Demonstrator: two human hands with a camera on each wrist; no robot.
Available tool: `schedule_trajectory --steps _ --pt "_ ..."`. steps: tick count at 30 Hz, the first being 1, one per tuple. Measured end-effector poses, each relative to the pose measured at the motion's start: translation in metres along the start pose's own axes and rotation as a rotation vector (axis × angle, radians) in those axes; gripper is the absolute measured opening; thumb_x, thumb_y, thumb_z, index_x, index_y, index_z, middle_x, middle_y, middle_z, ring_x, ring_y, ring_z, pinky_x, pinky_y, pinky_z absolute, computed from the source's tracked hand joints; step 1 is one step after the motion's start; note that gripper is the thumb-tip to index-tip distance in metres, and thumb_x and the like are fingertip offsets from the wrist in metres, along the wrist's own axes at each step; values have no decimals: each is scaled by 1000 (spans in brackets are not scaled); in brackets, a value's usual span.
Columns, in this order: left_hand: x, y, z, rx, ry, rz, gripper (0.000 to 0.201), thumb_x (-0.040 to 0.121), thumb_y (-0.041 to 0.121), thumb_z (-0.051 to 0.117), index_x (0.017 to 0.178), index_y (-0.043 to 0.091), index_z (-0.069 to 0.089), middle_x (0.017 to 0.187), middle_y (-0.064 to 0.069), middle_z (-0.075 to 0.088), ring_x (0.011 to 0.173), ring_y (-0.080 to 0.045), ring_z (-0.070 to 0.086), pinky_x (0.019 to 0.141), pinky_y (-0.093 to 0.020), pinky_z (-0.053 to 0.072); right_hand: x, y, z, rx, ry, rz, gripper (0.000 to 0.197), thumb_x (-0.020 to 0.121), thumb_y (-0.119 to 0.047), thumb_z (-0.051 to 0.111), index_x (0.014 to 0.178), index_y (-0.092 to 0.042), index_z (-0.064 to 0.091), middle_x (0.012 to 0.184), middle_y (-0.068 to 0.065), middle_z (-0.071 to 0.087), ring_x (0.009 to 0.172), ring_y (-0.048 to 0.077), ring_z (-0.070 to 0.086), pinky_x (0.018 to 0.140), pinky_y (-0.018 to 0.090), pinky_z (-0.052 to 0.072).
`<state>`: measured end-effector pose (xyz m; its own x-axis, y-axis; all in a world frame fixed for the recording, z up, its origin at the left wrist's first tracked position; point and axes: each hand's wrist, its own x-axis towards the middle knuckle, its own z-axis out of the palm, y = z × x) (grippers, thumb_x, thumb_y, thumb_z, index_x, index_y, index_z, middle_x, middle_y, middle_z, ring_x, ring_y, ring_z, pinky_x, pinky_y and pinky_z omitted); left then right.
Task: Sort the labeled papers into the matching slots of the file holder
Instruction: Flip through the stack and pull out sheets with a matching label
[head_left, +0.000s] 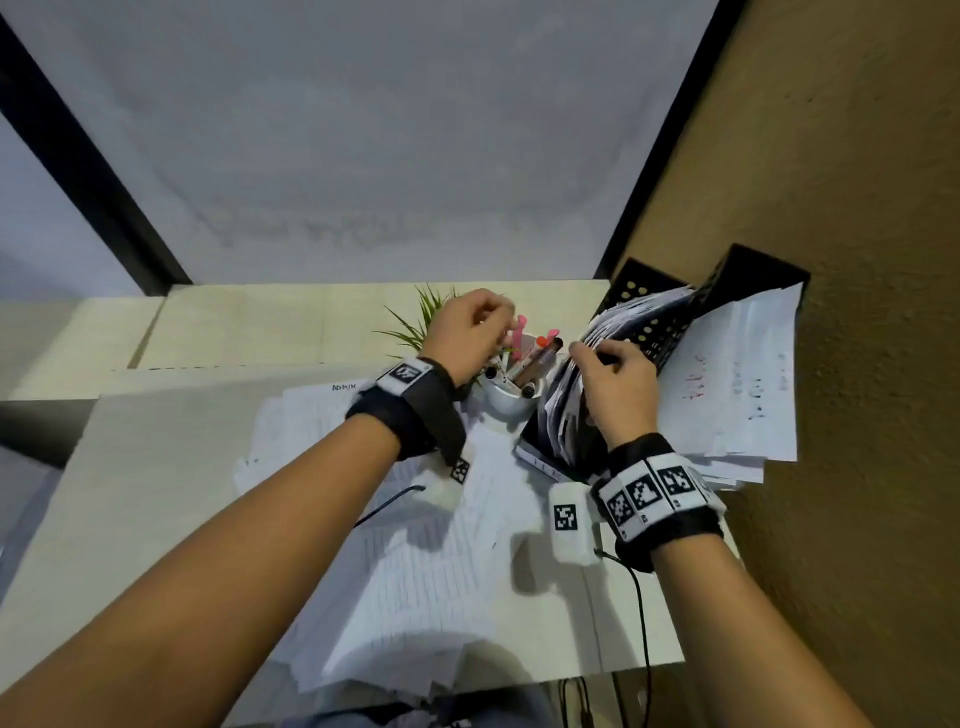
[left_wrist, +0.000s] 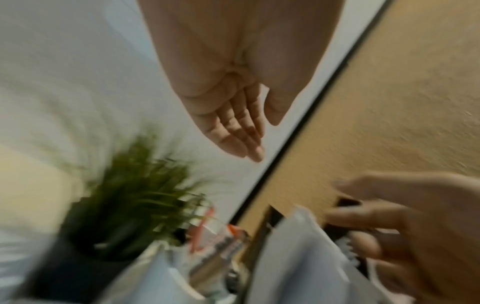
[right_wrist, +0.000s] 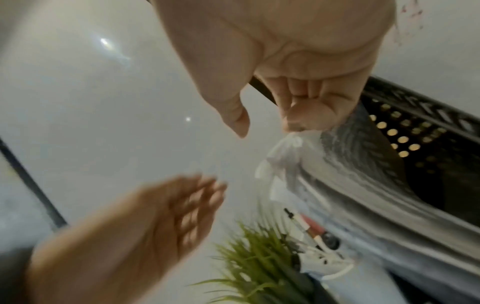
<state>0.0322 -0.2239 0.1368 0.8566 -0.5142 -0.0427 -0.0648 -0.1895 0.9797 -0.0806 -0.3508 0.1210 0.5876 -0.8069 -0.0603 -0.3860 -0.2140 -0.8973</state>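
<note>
From above, the right hand (head_left: 615, 384) rests on the crammed white papers (head_left: 574, 395) standing in the black perforated metal file holder (head_left: 654, 332) at the table's right edge by the tan wall, its fingers (head_left: 584, 353) curled over their top edges. More sheets lean in the outer slot, and a loose spread of printed white papers (head_left: 415, 551) covers the pale table (head_left: 130, 493). The left hand (head_left: 467, 327) hovers over a white cup of pens (head_left: 511, 389), beside a small green plant (head_left: 421, 322), holding nothing.

At the left wrist, the left hand's fingers (left_wrist: 239, 131) are straight and together, empty; the view is blurred.

At the right wrist, the right fingers (right_wrist: 306, 111) bend onto the fanned paper edges (right_wrist: 350, 168), the thumb apart and not pinching.
</note>
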Motion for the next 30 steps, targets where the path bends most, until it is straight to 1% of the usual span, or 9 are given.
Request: schedule_trajectory --steps 5,10,12,14,17,20,24,28,30 --pt "-55 -106 -98 71 378 -317 12 88 11 54 81 13 63 84 -12 69 82 -28 65 79 -36 55 -45 -9 20 216 -5 -95 21 82 -33 67 79 -14 58 63 -3 49 58 14 44 56 26 39" --pt "-111 -195 -147 537 262 -794 36 88 17 54 118 -2 53 125 -21 55 113 -36 54 93 -35 43 -73 31 80 21 -413 155 17 84 -20 64 72 -10 58 67 7 58 55 21 53 48 27 47" --pt "-125 -209 -151 530 288 -875 47 86 22 57 123 -5 45 127 -25 51 113 -39 53 93 -40 46 -81 62 103 -92 -505 315 18 81 -19 67 89 -4 64 93 17 68 83 31 66 68 34 55" --pt "-134 -216 -149 486 312 -871 56 86 25 59 129 -4 39 130 -25 49 116 -39 52 96 -43 46 -89 82 115 -202 -540 402 36 82 -18 65 109 6 60 116 18 62 108 33 60 83 29 47" --pt "-144 -217 -139 395 322 -821 62 86 31 61 134 2 34 132 -21 49 118 -37 52 98 -41 45 -103 90 122 -226 -536 447 34 85 -12 60 113 6 55 113 14 57 102 27 59 79 16 45" --pt "-147 -214 -134 338 324 -744 53 85 28 63 127 4 42 125 -16 55 109 -34 57 88 -33 45 -110 90 129 -147 -493 522 64 83 -11 64 140 -1 37 137 16 47 116 27 52 90 27 42" --pt "-147 -209 -134 250 364 -609 54 86 18 64 133 1 46 137 -10 50 125 -29 49 105 -34 38 -111 91 137 -76 -496 571 32 74 -15 76 95 -11 53 90 11 49 74 24 51 68 34 42" --pt "-151 -210 -140 119 447 -501 28 80 13 69 107 8 64 108 -3 66 103 -26 64 90 -36 51 -114 83 138 -35 -539 621 61 79 -16 75 128 5 47 112 15 54 102 33 57 82 38 47" --pt "-153 -212 -143 112 500 -483 18 76 14 72 92 10 65 96 -5 70 90 -28 67 80 -39 55 -113 85 140 -57 -524 550 28 77 -9 75 97 3 60 98 15 63 83 29 60 70 32 48"
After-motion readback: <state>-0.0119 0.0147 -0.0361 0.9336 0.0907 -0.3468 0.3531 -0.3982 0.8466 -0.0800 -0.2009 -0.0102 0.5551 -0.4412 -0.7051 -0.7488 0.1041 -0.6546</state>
